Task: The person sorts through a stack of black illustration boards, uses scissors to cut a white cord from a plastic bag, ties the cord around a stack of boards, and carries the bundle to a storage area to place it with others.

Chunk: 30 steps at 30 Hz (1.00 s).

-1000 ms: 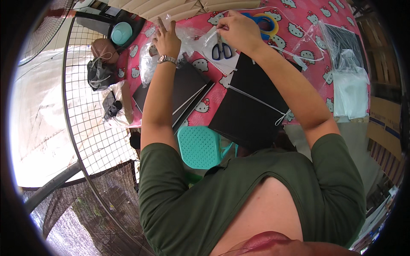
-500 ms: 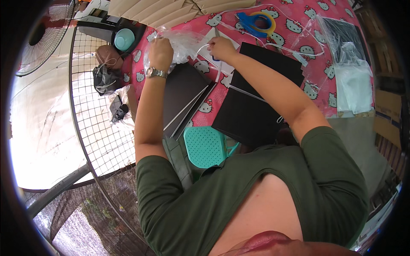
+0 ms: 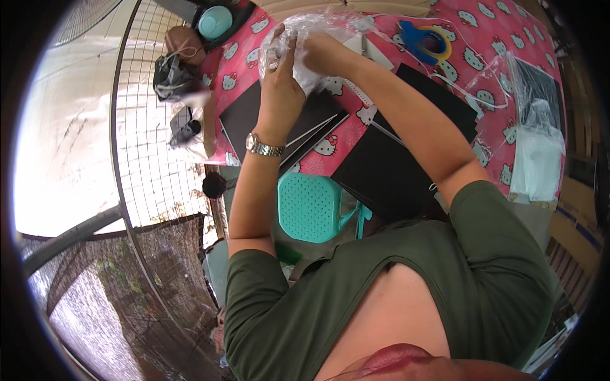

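Both arms (image 3: 254, 200) outstretched, left fingers (image 3: 291, 54) straight and apart, blurred right fingers (image 3: 313, 54) just beside them.

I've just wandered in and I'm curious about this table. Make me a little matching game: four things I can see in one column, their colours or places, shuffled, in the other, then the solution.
Things
1. Wristwatch
2. Tape dispenser
3. Plastic stool
4. Plastic wrapping

Colours and places
A. Teal and dotted with small holes, beyond the table's near edge
B. Clear and crumpled, at the left hand and right hand
C. Silver, worn on the left wrist
D. Blue, with a yellow ring, on the pink tablecloth

Right pairs
1-C, 2-D, 3-A, 4-B
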### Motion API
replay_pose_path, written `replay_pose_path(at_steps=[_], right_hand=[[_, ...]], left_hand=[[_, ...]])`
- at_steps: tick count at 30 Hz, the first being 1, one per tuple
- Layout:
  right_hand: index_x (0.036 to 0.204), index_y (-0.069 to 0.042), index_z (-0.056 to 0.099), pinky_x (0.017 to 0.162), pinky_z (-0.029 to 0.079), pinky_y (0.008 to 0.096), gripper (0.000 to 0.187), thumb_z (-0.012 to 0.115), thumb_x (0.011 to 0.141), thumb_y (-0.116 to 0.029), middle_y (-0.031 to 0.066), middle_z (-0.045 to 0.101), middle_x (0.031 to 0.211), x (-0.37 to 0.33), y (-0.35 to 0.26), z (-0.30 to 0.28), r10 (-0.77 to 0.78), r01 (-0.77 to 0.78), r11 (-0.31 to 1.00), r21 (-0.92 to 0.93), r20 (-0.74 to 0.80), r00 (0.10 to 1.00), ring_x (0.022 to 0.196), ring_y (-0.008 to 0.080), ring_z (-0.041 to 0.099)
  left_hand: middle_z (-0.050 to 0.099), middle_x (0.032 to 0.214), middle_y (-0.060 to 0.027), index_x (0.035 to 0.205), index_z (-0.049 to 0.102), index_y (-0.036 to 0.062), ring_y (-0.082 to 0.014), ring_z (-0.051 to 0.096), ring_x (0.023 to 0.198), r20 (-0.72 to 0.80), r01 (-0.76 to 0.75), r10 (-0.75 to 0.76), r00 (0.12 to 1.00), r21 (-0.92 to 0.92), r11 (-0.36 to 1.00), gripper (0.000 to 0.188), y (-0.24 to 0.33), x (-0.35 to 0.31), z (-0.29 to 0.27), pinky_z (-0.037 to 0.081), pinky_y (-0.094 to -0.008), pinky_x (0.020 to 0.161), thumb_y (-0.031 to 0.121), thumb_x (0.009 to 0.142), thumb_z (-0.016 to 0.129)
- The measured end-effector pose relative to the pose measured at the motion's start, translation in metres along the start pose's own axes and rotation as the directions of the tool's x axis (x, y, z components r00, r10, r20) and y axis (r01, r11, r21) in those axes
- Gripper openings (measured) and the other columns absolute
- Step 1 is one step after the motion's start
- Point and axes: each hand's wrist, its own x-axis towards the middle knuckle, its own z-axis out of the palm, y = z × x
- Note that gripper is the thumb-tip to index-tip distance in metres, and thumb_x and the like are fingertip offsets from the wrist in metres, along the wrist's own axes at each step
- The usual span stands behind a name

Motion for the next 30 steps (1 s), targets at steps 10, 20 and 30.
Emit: replay_pose_path(at_steps=[10,20,30], right_hand=[[0.092,-0.001,0.068,0.072,0.051,0.0400,0.023,0.063,0.074,-0.015,0.0164,0.067,0.085,0.008,-0.019,0.143,-0.168,0.489,0.812,-0.318,0.675,0.718,0.079,0.0262,0.064],[0.101,0.000,0.066,0.078,0.049,0.0397,0.033,0.064,0.078,-0.022,0.0134,0.069,0.096,-0.019,-0.039,0.133,-0.146,0.391,0.897,-0.206,0.698,0.701,0.083,0.0219,0.063],[0.109,0.000,0.064,0.091,0.047,0.0430,0.030,0.050,0.083,-0.010,0.0211,0.065,0.108,-0.069,-0.043,-0.004,-0.227,0.545,0.818,-0.182,0.768,0.598,0.104,0.0340,0.062]], left_hand=[[0.053,0.131,-0.0180,0.136,0.038,-0.0084,-0.0268,0.057,0.115,-0.253,0.236,-0.599,0.760,-0.750,0.617,0.053,0.032,-0.112,-0.048,0.052,-0.0341,0.089,-0.015,0.083,0.038],[0.040,0.136,-0.0165,0.136,0.039,-0.0047,-0.0185,0.061,0.093,-0.127,0.536,-0.747,0.653,-0.618,0.574,0.061,-0.015,-0.159,-0.021,0.054,-0.0276,0.074,0.000,0.081,0.065],[0.044,0.138,-0.0116,0.140,0.035,-0.0013,-0.0058,0.055,0.078,-0.141,0.309,-0.717,0.683,-0.833,0.459,0.062,0.035,-0.119,-0.022,0.045,-0.0197,0.060,-0.014,0.081,0.051]])
